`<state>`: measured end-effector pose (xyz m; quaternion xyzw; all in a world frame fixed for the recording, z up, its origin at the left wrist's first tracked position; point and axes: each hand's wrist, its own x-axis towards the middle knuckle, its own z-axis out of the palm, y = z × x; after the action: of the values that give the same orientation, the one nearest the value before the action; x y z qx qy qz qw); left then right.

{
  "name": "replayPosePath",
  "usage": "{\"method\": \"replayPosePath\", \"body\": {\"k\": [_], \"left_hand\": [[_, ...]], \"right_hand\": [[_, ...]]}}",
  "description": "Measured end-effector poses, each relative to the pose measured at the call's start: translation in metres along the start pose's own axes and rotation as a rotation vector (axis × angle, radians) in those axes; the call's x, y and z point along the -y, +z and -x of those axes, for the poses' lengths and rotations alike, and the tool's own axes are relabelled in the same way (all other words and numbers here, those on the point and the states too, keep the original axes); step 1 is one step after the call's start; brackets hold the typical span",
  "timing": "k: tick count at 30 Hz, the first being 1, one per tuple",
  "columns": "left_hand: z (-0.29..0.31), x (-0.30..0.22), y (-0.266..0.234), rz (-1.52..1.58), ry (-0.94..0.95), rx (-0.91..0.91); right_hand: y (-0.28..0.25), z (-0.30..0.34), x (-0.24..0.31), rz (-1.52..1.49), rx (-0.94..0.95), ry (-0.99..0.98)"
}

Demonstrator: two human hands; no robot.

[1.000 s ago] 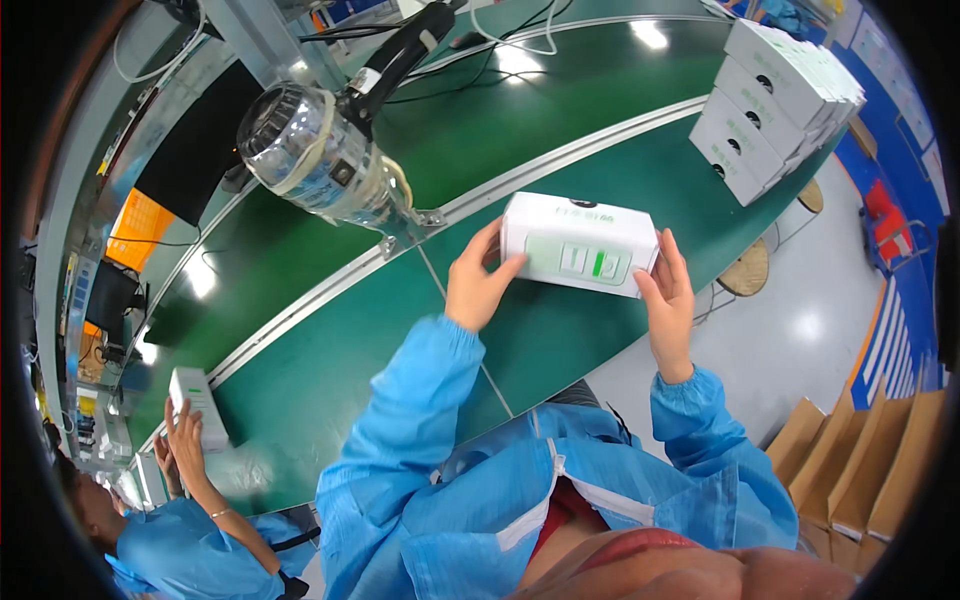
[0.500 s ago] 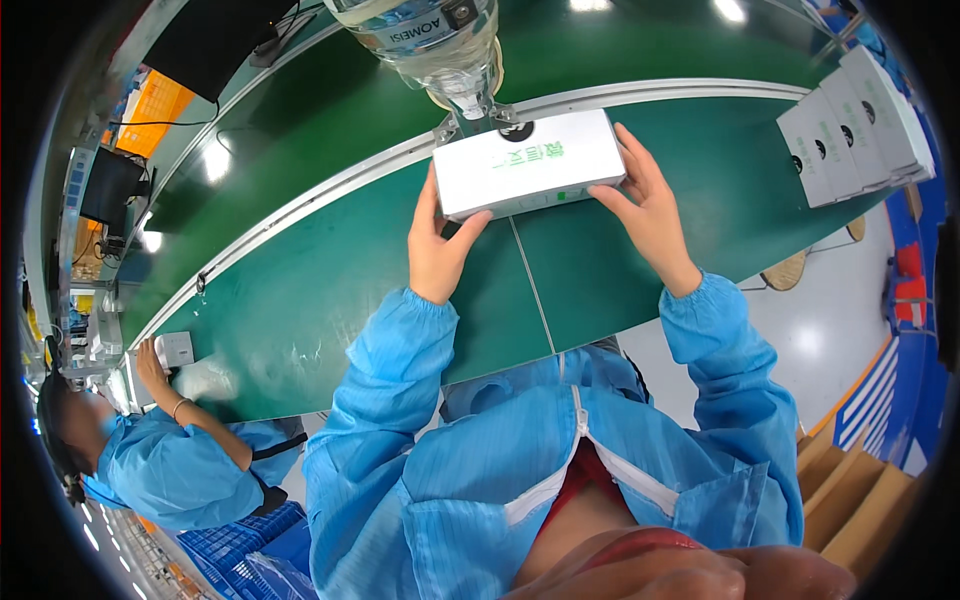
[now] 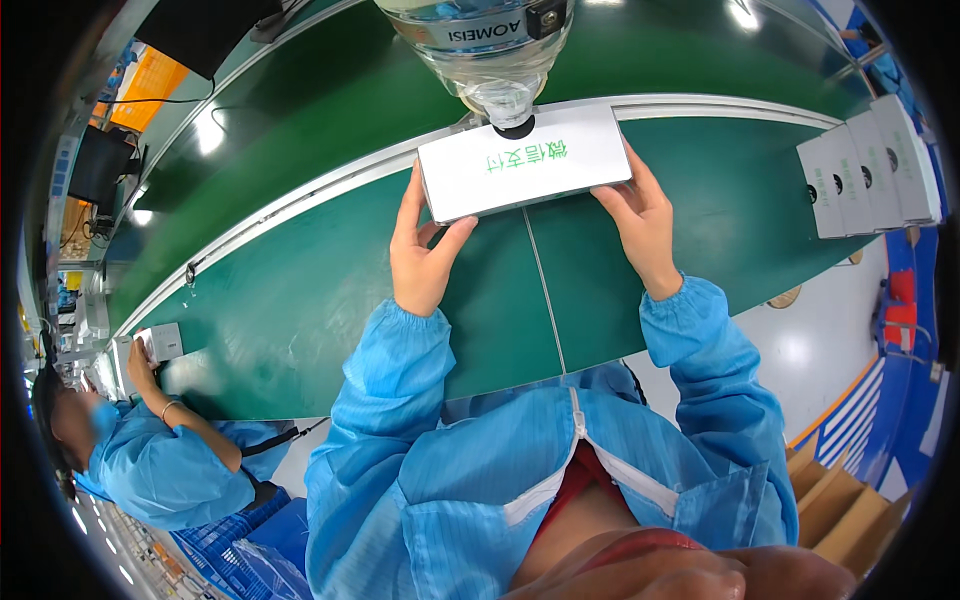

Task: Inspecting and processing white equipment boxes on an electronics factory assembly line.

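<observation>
Between my two hands is a white box (image 3: 525, 165) with green printing and a black round mark at its far edge. My left hand (image 3: 422, 250) grips its left end, thumb on the near edge and fingers along the side. My right hand (image 3: 642, 215) holds the right end in the same way. The box's far edge lies beneath the narrow tip of a plastic-wrapped device (image 3: 490, 50) hanging over the bench. Whether the box touches that tip, I cannot tell.
A green work surface (image 3: 350, 310) spreads around me, bordered by a pale metal rail (image 3: 715, 105). Several white boxes (image 3: 870, 180) stand in a row at the far right. On the left a co-worker (image 3: 150, 450) handles a white box (image 3: 162, 342). Brown cardboard (image 3: 840, 500) stands at lower right.
The white box has turned so its top faces me more fully, and its near side now hardly shows. Both my hands still hold its ends. The view has shifted slightly.
</observation>
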<state>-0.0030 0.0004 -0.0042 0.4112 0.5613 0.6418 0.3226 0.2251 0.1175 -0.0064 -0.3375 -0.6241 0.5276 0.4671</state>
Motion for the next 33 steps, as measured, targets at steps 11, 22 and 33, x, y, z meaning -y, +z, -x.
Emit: {"method": "replayPosePath", "body": {"k": [11, 22, 33], "left_hand": [[0.0003, 0.0001, -0.0059, -0.004, 0.042, -0.070], [-0.0012, 0.0011, -0.0039, -0.029, 0.048, -0.096], [0.0008, -0.0026, -0.0012, -0.034, 0.072, -0.106]], "right_hand": [[0.0009, 0.0011, -0.0023, -0.017, -0.014, -0.056], [0.0012, -0.0021, -0.0014, 0.036, -0.031, -0.031], [0.0004, -0.0036, 0.0002, 0.052, -0.052, -0.042]]}}
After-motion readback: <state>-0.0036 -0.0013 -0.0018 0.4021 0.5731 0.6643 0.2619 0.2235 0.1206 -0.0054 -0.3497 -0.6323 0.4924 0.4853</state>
